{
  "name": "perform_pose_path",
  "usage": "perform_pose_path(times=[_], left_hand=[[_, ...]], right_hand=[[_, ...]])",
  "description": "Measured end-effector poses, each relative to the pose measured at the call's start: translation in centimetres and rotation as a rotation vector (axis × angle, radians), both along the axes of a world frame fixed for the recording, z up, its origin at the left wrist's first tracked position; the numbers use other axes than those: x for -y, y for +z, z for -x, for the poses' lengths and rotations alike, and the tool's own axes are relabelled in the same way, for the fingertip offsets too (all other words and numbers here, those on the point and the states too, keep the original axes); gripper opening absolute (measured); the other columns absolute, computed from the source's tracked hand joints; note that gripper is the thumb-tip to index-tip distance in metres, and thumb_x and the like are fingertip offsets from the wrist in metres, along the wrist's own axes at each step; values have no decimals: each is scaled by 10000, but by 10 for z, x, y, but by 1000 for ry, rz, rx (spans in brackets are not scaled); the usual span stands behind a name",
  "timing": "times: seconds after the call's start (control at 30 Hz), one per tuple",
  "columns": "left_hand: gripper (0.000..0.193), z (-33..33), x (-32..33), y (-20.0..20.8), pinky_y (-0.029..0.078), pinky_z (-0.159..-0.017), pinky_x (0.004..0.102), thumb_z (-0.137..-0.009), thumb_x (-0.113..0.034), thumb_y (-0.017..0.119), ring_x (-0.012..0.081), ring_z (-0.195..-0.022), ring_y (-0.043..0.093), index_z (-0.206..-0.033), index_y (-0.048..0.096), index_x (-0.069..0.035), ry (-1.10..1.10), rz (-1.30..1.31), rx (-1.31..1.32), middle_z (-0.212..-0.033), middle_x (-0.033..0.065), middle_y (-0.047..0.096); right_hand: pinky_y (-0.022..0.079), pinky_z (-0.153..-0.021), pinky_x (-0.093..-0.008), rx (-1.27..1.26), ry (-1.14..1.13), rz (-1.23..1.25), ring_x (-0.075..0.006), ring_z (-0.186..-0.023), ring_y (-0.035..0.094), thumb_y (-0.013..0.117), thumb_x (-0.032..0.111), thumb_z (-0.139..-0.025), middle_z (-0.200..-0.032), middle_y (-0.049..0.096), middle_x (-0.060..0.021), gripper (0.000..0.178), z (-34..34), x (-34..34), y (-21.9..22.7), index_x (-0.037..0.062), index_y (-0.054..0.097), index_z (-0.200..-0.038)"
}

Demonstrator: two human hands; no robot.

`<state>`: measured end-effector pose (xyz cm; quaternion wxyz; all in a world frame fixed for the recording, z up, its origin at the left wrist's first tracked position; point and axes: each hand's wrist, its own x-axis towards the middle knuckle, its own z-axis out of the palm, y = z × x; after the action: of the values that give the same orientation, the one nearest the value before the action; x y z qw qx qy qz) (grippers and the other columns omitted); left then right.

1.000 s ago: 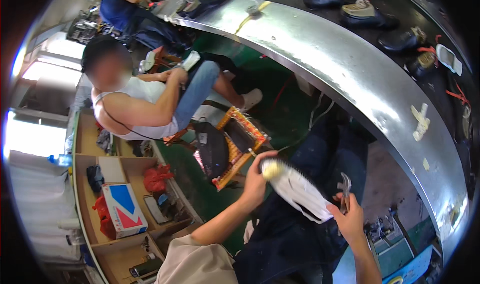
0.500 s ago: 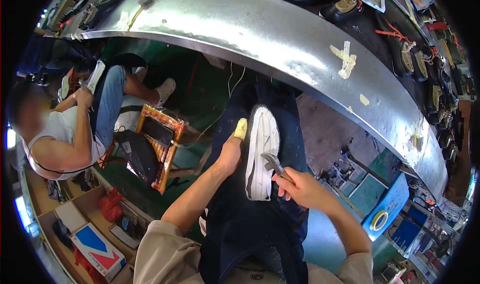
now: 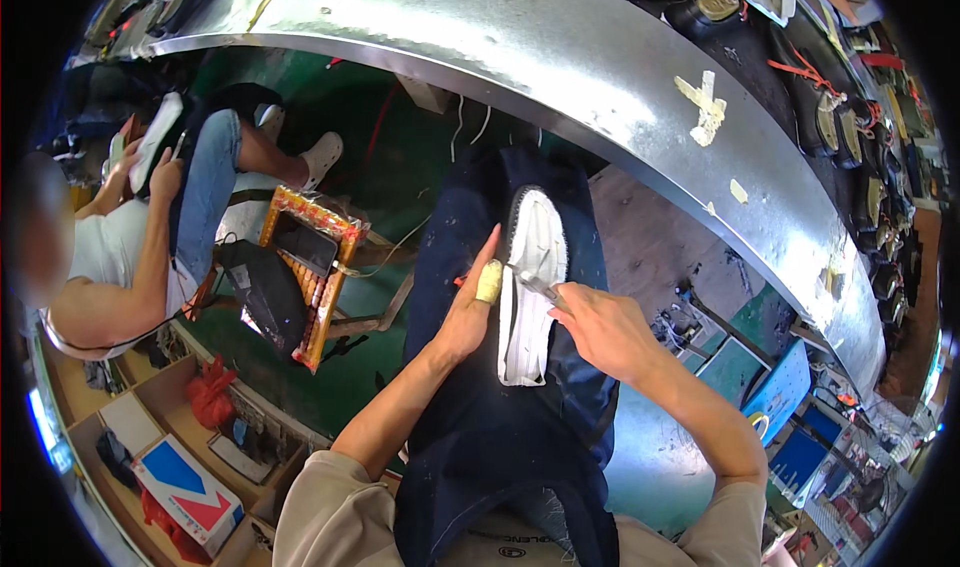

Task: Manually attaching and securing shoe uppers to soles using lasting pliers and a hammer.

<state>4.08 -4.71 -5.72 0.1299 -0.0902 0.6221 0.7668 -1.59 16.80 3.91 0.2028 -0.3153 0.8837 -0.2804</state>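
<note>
A dark shoe with a white underside [image 3: 536, 342] lies sole up across my lap, its toe pointing away from me. My left hand [image 3: 468, 312] grips its left edge, the yellow-wrapped thumb beside the rim and one finger stretched forward along the side. Other fingers of that hand are partly hidden. In my right hand [image 3: 605, 332] is a small metal hammer [image 3: 540, 285], held near its head. The blurred head is low over the middle of the underside, close to the left thumb; I cannot tell whether it touches.
A curved metal bench [image 3: 560, 57] runs ahead, with dark shoes [image 3: 815, 107] beyond it. At left sits another person [image 3: 120, 277] holding a white-soled shoe [image 3: 158, 142]. Between us stands a bamboo stool [image 3: 325, 312] with a phone [image 3: 303, 245] and black bag [image 3: 262, 292]. A blue stool [image 3: 780, 392] is at right.
The hammer has moved forward and left on the shoe's underside. My left hand has turned inward, its thumb now at the rim. The shoe has shifted slightly; the view has tilted a little.
</note>
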Motion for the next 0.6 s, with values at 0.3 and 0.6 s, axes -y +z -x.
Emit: perform_pose_path(times=[0.3,0.6], left_hand=[[597,-3,-8,7,127,-1280,358,-1142,-281,354,232,-1584,157,-1676,135,-129,46,-116,153,-1730,104,163],[594,-8,-8,10,156,-1282,368,-1132,-183,359,229,-1574,190,-1677,126,-131,117,-258,215,-1725,101,173]], right_hand=[[530,-650,-492,189,-96,-54,-404,-720,686,561,242,-1049,-767,684,-206,255,-1,13,19,2,531,-969],[580,-609,-393,-54,289,-279,-314,-679,723,654,61,-827,-755,675,-184,177,19,13,36,-35,585,-958]])
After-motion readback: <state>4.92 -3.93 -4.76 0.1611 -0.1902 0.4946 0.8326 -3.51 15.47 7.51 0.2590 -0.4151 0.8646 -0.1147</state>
